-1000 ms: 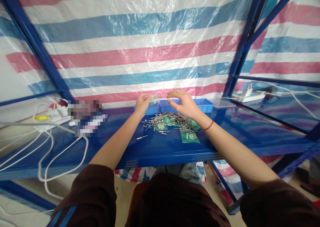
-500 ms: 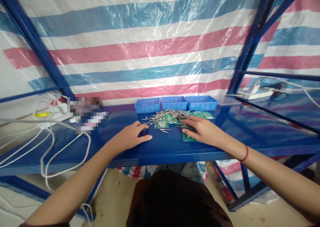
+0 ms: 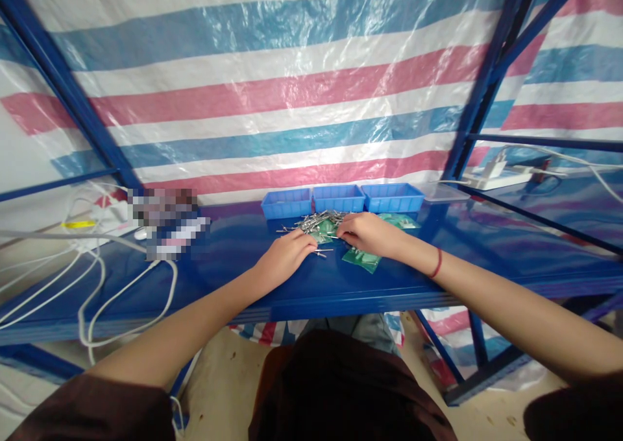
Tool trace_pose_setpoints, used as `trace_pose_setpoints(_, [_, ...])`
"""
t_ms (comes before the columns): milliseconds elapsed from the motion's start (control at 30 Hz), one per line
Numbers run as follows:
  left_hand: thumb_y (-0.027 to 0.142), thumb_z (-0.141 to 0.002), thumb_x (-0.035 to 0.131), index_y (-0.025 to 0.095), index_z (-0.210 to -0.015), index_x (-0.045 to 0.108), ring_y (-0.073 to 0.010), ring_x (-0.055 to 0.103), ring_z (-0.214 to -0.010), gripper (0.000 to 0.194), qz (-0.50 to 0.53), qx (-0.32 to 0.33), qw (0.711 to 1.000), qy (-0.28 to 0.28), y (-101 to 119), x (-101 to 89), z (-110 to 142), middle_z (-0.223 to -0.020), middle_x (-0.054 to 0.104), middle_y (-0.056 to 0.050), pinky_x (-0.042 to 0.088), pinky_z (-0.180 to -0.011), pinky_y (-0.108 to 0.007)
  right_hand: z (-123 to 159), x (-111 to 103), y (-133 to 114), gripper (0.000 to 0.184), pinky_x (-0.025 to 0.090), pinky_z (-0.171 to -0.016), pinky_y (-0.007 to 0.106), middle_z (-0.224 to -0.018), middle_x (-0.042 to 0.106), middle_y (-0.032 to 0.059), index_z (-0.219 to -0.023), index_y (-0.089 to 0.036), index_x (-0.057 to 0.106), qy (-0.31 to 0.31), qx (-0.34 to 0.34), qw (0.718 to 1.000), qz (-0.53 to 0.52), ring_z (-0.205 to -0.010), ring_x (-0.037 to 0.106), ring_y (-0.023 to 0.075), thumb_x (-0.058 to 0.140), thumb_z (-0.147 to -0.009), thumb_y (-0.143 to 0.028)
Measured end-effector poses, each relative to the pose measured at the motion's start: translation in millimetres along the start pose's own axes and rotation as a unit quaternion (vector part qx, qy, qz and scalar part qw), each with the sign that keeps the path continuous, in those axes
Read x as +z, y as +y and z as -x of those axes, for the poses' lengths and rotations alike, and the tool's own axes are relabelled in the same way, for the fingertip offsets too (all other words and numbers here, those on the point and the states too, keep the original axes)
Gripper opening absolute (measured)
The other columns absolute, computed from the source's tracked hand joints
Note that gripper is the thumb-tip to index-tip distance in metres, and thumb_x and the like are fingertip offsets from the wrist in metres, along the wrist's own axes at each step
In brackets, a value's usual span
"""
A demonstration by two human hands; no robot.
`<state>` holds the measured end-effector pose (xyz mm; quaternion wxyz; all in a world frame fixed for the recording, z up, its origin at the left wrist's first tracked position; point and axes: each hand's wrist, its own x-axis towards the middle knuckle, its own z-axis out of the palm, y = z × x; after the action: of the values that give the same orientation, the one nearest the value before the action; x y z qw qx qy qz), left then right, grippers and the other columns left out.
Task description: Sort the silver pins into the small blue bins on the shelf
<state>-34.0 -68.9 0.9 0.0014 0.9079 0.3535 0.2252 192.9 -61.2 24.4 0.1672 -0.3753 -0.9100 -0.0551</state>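
Note:
A heap of silvery blind rivets (image 3: 318, 220) lies on the blue table, partly over green-printed plastic bags. My left hand (image 3: 291, 257) is at the heap's front left, fingers curled and tips together. Loose rivets (image 3: 323, 252) lie right by those fingertips; whether one is pinched is hidden. My right hand (image 3: 372, 233) reaches over the heap's right side, thumb and fingers closed on a thin rivet that points left. Under its wrist side lies a green bag (image 3: 363, 258) with small pieces in it. Another green bag (image 3: 400, 221) rests behind the right hand.
Three blue bins, left (image 3: 287, 203), middle (image 3: 339, 199) and right (image 3: 393, 198), stand in a row behind the heap. A clear plastic lid (image 3: 445, 193) lies beside them. White cables (image 3: 170, 292) loop over the table's left side. A power strip (image 3: 496, 176) sits at right.
Both hands have moved inward to the heap, and their spread fingers have closed. The right hand has come off the front green bag, which has shifted slightly left.

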Motion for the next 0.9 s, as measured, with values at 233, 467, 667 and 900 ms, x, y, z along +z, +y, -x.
trace_pose_setpoints(233, [0.029, -0.093, 0.036, 0.018, -0.099, 0.059, -0.0168, 0.058, -0.093, 0.026, -0.01, 0.059, 0.997, 0.042, 5.2, 10.4, -12.8, -0.096, 0.059, -0.005, 0.045, -0.088, -0.032, -4.1, -8.7, 17.9, 0.021, 0.042, -0.071, 0.028, -0.084, 0.067, 0.008, -0.084, -0.015, 0.067, 0.036, -0.013, 0.998, -0.047, -0.077, 0.06, 0.0166, 0.049, -0.086, -0.024])
trace_pose_setpoints(467, [0.047, -0.083, 0.051, 0.025, -0.119, 0.056, -0.0241, 0.044, -0.12, 0.042, 0.007, 0.148, 0.989, 0.002, 17.5, 4.0, -15.7, -0.129, 0.049, -0.009, 0.032, -0.105, -0.042, 62.5, -16.9, -16.5, 0.043, 0.042, -0.067, 0.029, -0.086, 0.065, 0.0099, -0.101, -0.015, 0.062, 0.011, 0.064, 0.997, 0.043, -0.077, 0.061, 0.0214, 0.055, -0.079, -0.051])
trace_pose_setpoints(667, [0.048, -0.084, 0.05, 0.026, -0.129, 0.048, -0.0245, 0.033, -0.132, 0.05, 0.034, 0.185, 0.981, -0.044, 15.1, 17.6, -40.6, -0.142, 0.04, -0.008, 0.024, -0.11, -0.042, 59.9, -19.1, -18.6, 0.019, 0.035, -0.058, 0.026, -0.075, 0.064, 0.0068, -0.086, -0.017, 0.064, -0.014, 0.071, 0.992, 0.108, -0.065, 0.058, 0.0167, 0.047, -0.082, -0.024])
trace_pose_setpoints(900, [0.045, -0.086, 0.048, 0.019, -0.117, 0.054, -0.0223, 0.05, -0.114, 0.041, 0.099, 0.126, 0.987, 0.025, 6.8, 29.7, -54.3, -0.118, 0.058, -0.01, 0.034, -0.102, -0.039, 20.8, -41.2, 3.8, 0.022, 0.026, -0.05, 0.026, -0.048, 0.043, -0.0017, -0.053, -0.017, 0.046, 0.096, 0.16, 0.982, -0.042, -0.047, 0.037, 0.0098, 0.046, -0.073, -0.025])
